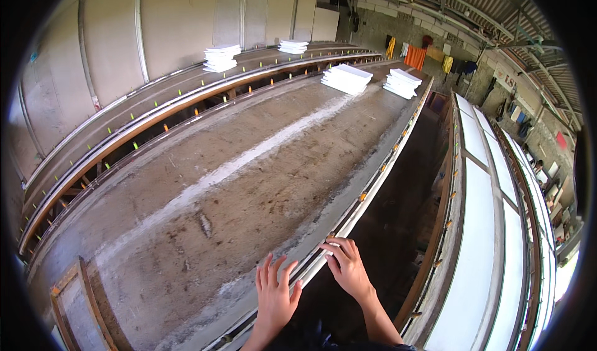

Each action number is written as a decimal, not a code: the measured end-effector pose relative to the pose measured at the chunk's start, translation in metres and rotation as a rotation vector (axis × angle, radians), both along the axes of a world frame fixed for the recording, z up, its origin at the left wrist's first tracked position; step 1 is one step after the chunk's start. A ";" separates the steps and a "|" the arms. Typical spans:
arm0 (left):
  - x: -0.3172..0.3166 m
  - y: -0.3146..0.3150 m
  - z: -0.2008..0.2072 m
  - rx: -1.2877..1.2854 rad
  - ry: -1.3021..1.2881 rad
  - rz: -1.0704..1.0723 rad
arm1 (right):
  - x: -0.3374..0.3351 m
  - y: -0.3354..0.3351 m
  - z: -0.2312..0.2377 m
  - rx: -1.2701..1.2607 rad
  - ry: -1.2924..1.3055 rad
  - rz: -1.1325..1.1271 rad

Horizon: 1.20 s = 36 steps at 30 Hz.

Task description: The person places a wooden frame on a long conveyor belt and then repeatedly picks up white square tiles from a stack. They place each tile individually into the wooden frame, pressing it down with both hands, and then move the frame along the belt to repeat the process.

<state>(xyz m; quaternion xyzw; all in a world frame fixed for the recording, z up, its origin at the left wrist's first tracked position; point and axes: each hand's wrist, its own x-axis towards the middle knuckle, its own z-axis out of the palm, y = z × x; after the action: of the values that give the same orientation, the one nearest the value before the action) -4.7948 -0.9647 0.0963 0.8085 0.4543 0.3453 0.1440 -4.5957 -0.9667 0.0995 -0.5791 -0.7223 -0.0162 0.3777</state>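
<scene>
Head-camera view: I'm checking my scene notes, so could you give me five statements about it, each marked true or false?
1. The bare left hand and bare right hand are at the right edge of the long, flat, brown-stained table. True.
2. The left hand is clenched into a fist. False: its fingers are spread.
3. Two bright white stacks of flat pieces stand toward the table's far end. True.
4. The right hand rests on one of the stacks. False: it is well away from them.
5. A straight-sided brown wooden frame shows at the picture's lower left. True.
</scene>
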 end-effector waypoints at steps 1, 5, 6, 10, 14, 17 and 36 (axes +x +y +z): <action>0.014 0.009 0.000 -0.009 0.005 0.005 | 0.013 0.009 0.004 0.000 0.013 0.007; 0.074 0.035 -0.001 -0.029 0.016 -0.026 | 0.077 0.042 0.003 0.020 0.044 0.001; 0.091 0.042 -0.001 -0.023 0.028 -0.032 | 0.095 0.051 -0.002 0.023 0.055 0.000; 0.176 0.077 0.014 0.021 0.035 -0.058 | 0.174 0.095 -0.007 0.106 0.092 0.022; 0.270 0.116 0.014 0.096 0.001 -0.054 | 0.261 0.124 -0.006 0.168 0.067 -0.006; 0.340 0.141 0.009 0.129 0.012 -0.059 | 0.327 0.144 -0.006 0.177 0.071 -0.034; 0.594 0.341 -0.030 0.054 0.024 -0.100 | 0.589 0.339 -0.032 0.135 0.132 0.057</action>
<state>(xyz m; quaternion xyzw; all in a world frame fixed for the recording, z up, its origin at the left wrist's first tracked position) -4.2007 -0.6235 0.0666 0.8378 0.4055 0.3403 0.1338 -4.0071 -0.6281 0.0677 -0.5313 -0.7094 -0.0158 0.4629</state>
